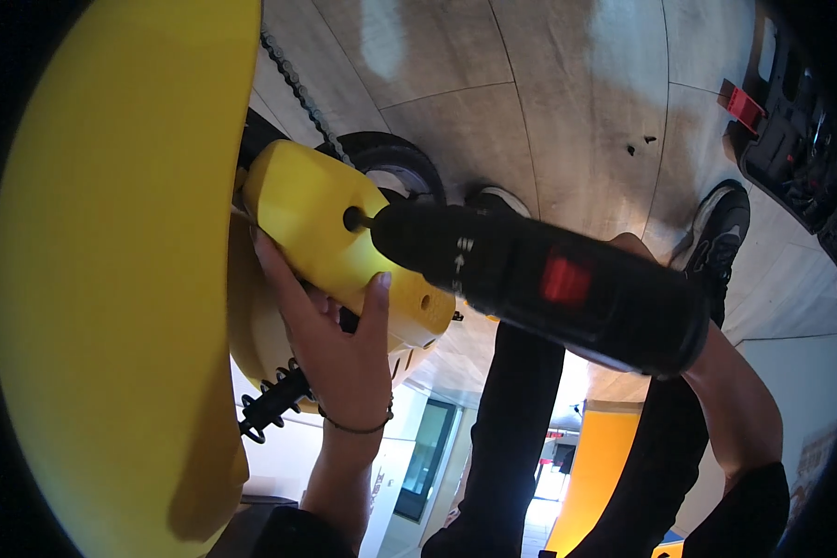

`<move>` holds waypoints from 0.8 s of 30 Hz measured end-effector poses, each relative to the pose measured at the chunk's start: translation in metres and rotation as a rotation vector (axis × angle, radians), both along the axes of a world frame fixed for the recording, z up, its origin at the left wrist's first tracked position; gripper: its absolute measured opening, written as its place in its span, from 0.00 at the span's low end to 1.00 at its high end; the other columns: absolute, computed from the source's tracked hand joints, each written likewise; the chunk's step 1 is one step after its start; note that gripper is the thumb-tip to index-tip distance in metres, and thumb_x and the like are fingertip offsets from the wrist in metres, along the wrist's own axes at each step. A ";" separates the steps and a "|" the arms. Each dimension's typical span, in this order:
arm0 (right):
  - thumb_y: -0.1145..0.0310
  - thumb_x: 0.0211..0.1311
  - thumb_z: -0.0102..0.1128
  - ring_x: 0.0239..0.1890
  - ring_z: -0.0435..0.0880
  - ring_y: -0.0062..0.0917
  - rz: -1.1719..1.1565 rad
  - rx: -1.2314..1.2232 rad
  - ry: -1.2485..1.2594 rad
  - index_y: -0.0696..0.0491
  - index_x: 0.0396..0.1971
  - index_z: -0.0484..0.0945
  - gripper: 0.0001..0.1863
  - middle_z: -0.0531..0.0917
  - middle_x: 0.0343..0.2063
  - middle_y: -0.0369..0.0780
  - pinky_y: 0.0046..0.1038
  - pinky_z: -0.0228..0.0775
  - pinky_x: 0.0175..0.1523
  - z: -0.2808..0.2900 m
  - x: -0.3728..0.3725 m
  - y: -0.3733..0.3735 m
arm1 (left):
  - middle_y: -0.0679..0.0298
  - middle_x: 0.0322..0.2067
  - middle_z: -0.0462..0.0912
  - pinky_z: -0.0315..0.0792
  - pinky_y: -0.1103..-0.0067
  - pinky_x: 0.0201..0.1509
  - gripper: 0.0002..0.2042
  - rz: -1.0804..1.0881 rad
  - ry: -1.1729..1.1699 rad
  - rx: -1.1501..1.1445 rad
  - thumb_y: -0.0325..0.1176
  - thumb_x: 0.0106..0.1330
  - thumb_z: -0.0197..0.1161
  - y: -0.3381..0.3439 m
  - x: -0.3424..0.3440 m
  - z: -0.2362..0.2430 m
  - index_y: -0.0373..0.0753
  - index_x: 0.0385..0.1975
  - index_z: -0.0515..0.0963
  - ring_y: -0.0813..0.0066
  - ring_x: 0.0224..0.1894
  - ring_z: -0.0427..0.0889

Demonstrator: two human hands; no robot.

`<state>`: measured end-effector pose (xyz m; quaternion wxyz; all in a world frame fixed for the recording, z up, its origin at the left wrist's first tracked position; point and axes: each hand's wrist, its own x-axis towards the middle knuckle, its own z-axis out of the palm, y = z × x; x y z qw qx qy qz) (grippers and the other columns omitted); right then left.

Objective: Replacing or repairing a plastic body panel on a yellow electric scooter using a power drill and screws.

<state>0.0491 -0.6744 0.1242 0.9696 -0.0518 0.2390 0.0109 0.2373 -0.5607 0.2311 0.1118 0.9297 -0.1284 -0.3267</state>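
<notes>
My left hand (344,353) grips a smaller yellow plastic housing (302,195), its thumb and fingers spread around the near side. My right hand (711,363), mostly hidden by the tool, holds a black cordless power screwdriver (493,270) with a red patch on top. Its bit runs into a dark round hole in the housing. A large curved yellow panel (112,279) fills the left side. Below the housing is a black coil-spring shock (270,405). Above it, a metal chain (298,84) runs toward a black wheel (409,158).
An open black tool case (790,158) with a red latch lies at the upper right. Small dark screws (631,150) lie on the wood-look floor (586,56). My legs (511,400) and shoes (721,223) frame the space under the tool.
</notes>
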 end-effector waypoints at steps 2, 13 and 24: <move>0.62 0.50 0.66 0.26 0.82 0.20 0.185 -0.288 0.026 0.54 0.42 0.75 0.20 0.82 0.25 0.36 0.21 0.75 0.34 0.007 -0.010 -0.030 | 0.47 0.58 0.62 0.59 0.71 0.64 0.42 0.058 0.065 -0.092 0.18 0.54 0.57 -0.008 -0.014 -0.014 0.36 0.66 0.38 0.62 0.57 0.68; 0.61 0.51 0.65 0.25 0.82 0.21 0.161 -0.165 0.005 0.54 0.41 0.75 0.20 0.82 0.24 0.36 0.22 0.75 0.33 -0.002 -0.005 -0.019 | 0.48 0.60 0.59 0.57 0.69 0.65 0.44 0.058 0.039 -0.086 0.16 0.53 0.58 -0.005 -0.012 -0.010 0.37 0.67 0.38 0.61 0.61 0.64; 0.53 0.50 0.64 0.17 0.80 0.23 0.404 -0.849 -0.105 0.51 0.32 0.74 0.18 0.79 0.16 0.35 0.20 0.72 0.28 -0.021 -0.001 -0.026 | 0.45 0.62 0.52 0.55 0.69 0.65 0.43 -0.007 0.058 -0.046 0.20 0.56 0.59 0.000 -0.009 -0.010 0.35 0.66 0.35 0.58 0.62 0.61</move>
